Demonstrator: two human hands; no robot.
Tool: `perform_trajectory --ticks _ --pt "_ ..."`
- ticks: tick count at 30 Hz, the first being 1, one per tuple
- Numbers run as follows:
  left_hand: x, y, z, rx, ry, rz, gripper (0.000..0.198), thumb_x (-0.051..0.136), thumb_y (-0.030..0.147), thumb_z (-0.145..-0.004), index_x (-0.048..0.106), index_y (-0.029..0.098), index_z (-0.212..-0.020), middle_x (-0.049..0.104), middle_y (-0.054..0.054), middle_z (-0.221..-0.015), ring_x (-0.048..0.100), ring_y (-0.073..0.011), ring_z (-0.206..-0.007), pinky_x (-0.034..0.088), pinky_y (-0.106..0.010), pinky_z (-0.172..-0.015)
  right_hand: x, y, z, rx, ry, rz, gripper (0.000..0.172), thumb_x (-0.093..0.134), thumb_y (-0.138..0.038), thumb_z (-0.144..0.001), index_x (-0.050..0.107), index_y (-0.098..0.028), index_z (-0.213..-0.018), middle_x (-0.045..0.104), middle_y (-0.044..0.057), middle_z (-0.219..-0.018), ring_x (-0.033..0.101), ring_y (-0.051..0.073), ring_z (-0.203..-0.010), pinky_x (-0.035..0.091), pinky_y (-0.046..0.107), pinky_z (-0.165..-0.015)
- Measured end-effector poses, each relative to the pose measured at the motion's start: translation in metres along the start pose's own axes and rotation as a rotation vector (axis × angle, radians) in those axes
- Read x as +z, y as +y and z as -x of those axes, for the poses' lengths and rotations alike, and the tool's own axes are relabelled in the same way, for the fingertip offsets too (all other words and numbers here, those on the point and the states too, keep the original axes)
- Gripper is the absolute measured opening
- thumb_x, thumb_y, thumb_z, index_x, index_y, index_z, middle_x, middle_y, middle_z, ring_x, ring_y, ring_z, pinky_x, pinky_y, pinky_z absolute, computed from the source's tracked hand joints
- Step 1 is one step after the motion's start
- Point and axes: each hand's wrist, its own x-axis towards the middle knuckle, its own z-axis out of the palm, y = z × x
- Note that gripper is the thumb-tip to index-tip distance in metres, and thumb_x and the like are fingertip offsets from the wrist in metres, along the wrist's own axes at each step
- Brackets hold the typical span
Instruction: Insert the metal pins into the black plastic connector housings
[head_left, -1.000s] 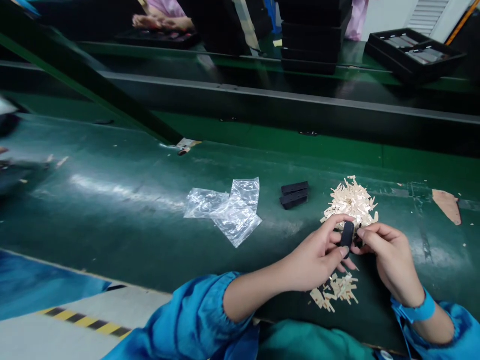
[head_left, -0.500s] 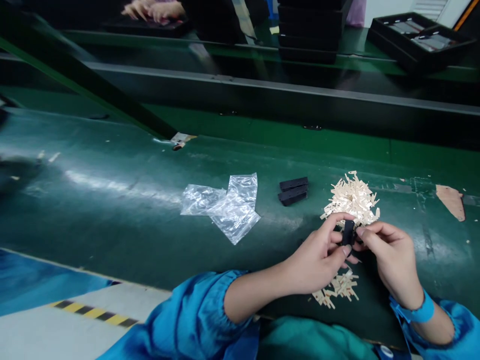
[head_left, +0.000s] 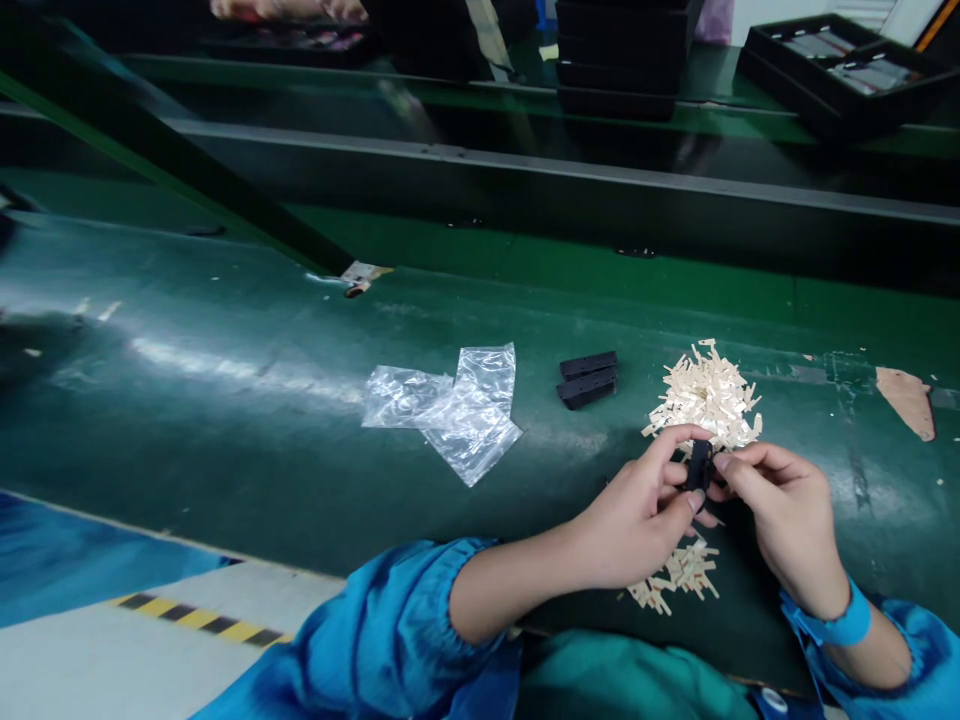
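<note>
Between thumb and fingers, my left hand (head_left: 645, 515) grips a small black rectangular block (head_left: 699, 466), held upright. My right hand (head_left: 784, 510) is pinched closed at the block's right side; whatever lies between its fingertips is too small or hidden to make out. Just beyond both hands is a heap of small cream-coloured strips (head_left: 703, 390). A smaller pile of similar strips (head_left: 686, 572) lies nearer my body, partly under my left hand. Several more black blocks (head_left: 587, 380) lie side by side to the left of the heap.
Clear plastic zip bags (head_left: 469, 415) lie on the green table (head_left: 300, 480). A slanted green post (head_left: 225, 200) meets the table at the back left. Black trays (head_left: 847, 75) and a stack of black boxes (head_left: 622, 55) stand beyond the ledge. Another person's hands (head_left: 289, 10) show at top left.
The view has shifted slightly. My hands keep nearly the same pose around the black block, and the other person's hands have moved up toward the frame's edge.
</note>
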Motion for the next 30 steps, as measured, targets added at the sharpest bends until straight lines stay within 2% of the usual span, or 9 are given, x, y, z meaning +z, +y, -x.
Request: perform_trajectory --ticks 10,14,23,30 --pt "0.001 0.002 0.002 0.027 0.001 -0.008 0.05 0.055 0.012 -0.098 0.04 0.024 -0.144 0.07 -0.008 -0.1 0.076 -0.0208 -0.09 0.057 -0.029 -0.074 0.0 0.003 0.0 0.002 -0.012 -0.008 0.018 0.084 -0.029 -0.074 0.074 -0.019 -0.063 0.069 0.002 -0.057 0.061 0.014 -0.052 0.051 0.023 -0.052" --pt "0.001 0.002 0.003 0.015 -0.003 -0.014 0.048 0.051 0.01 -0.099 0.041 0.025 -0.143 0.068 -0.007 -0.099 0.076 -0.021 -0.09 0.057 -0.029 -0.074 -0.001 0.003 0.0 0.011 -0.023 -0.006 0.019 0.084 -0.029 -0.075 0.074 -0.019 -0.062 0.069 0.001 -0.056 0.06 0.013 -0.051 0.05 0.023 -0.052" --pt "-0.001 0.005 0.002 0.008 -0.009 -0.044 0.048 0.049 0.011 -0.099 0.039 0.025 -0.145 0.069 -0.007 -0.1 0.077 -0.0223 -0.09 0.057 -0.029 -0.071 0.0 -0.007 -0.002 0.027 -0.081 0.004 0.011 0.084 -0.028 -0.07 0.079 -0.019 -0.07 0.071 0.002 -0.059 0.063 0.014 -0.054 0.052 0.024 -0.054" --pt "-0.002 0.003 0.003 0.012 -0.017 -0.043 0.048 0.05 0.012 -0.1 0.039 0.025 -0.145 0.069 -0.007 -0.1 0.077 -0.0221 -0.09 0.058 -0.028 -0.071 0.0 -0.007 -0.002 0.036 -0.083 0.025 0.01 0.084 -0.027 -0.068 0.077 -0.019 -0.069 0.071 0.002 -0.058 0.064 0.014 -0.054 0.051 0.024 -0.054"
